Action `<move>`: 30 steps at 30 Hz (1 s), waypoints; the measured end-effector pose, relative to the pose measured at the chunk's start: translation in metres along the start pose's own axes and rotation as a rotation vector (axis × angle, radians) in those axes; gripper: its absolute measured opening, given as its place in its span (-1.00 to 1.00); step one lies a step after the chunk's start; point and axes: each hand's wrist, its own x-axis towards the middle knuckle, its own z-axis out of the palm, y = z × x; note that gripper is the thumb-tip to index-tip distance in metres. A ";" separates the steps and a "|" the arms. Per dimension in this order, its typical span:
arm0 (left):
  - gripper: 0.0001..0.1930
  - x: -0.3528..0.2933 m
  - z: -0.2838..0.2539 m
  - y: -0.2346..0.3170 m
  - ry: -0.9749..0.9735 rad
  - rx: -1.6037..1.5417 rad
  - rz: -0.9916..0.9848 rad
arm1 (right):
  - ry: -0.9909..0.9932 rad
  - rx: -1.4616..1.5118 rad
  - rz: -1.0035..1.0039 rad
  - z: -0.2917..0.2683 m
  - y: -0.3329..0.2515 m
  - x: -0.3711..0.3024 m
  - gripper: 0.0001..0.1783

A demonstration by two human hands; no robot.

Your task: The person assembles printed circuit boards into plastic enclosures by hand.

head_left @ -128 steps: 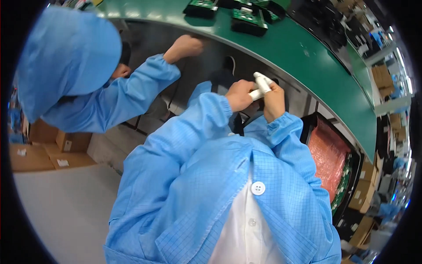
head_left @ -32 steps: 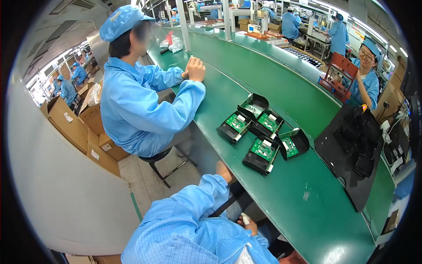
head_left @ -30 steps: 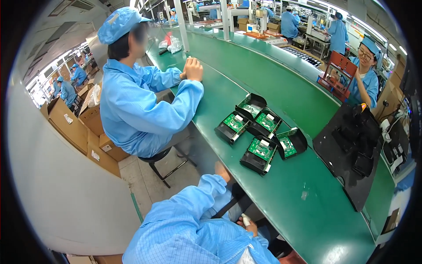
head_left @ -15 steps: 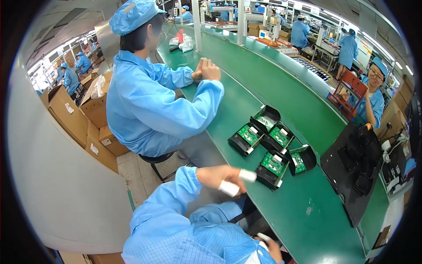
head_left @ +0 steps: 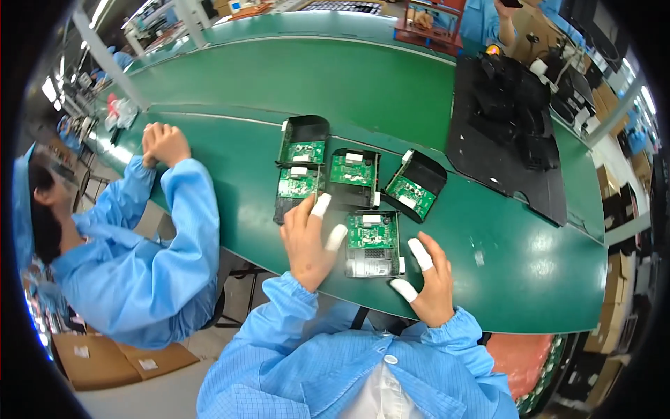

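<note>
Between my two hands lies a black plastic housing with a green circuit board, flat on the bench near its front edge. My left hand is open to its left, white finger cots on thumb and index finger. Those fingertips reach toward the lower end of another housing with a board; whether they touch it I cannot tell. On the other side, my right hand is open close to the nearest housing's right edge, also with white finger cots. Farther back sit more such housings, including a tilted one at the right.
The green workbench curves around me. A black mat with black plastic parts lies at the right. A co-worker in a blue smock sits at my left, hands clasped on the bench. A red fixture stands at the far side.
The view has swung right and down toward the bench. My left hand has moved from the bench edge to the housings, and my right hand has come up from below the edge.
</note>
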 end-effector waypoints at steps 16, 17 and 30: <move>-0.31 -0.028 -0.003 0.027 -0.096 0.067 0.178 | 0.266 0.041 -0.180 0.016 0.021 0.083 -0.30; -0.30 -0.027 -0.007 0.020 -0.084 0.123 0.188 | 0.257 -0.018 -0.127 0.025 0.024 0.100 -0.30; -0.41 -0.062 0.070 -0.026 0.349 0.104 -0.020 | 0.179 0.118 -0.169 0.161 0.072 0.127 -0.39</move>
